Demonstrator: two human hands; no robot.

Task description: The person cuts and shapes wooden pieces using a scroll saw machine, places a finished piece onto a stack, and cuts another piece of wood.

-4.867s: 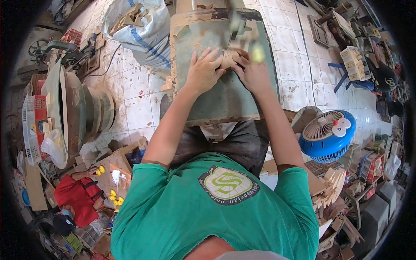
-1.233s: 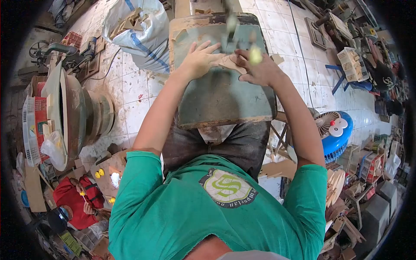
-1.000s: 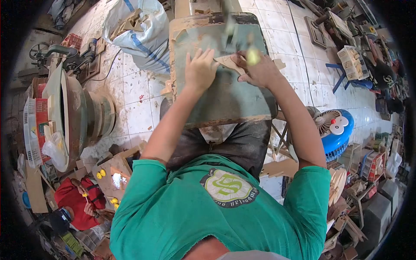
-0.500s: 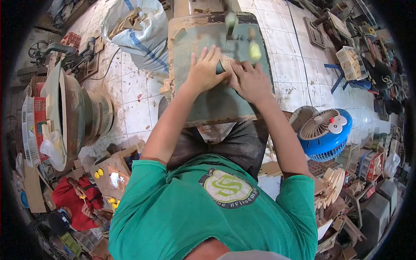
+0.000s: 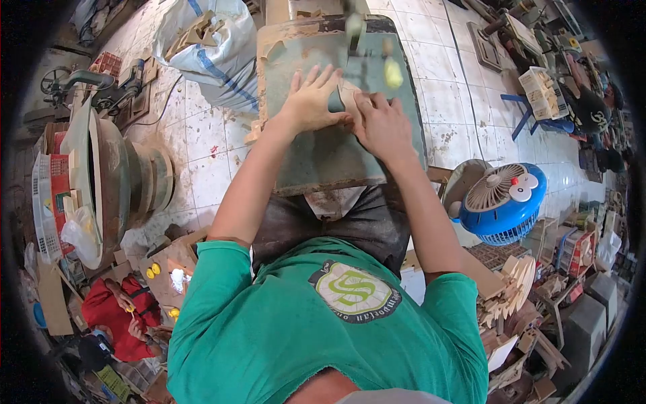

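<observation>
A thin light-brown wooden piece (image 5: 349,97) lies on the worn green tabletop (image 5: 323,161), between my hands. My left hand (image 5: 313,101) rests with fingers spread, its thumb reaching to the piece's near end. On the right side of the piece, my right hand (image 5: 383,123) presses with its fingers bent and close together, thumb along the edge. Just beyond the piece stands a dark machine part (image 5: 355,30), blurred, with a yellow-green knob (image 5: 393,73) to its right.
A white sack (image 5: 212,60) of wood scraps stands at the upper left. The blue fan (image 5: 501,202) is at the right, beside my forearm. A large round machine (image 5: 111,175) fills the left. At lower left sits a person in red (image 5: 118,310) holding something small and yellow.
Since a second ago, my right hand has moved left and nearer to me, and the piece has turned more lengthwise. My left thumb has come to its near end. The fan shows more fully.
</observation>
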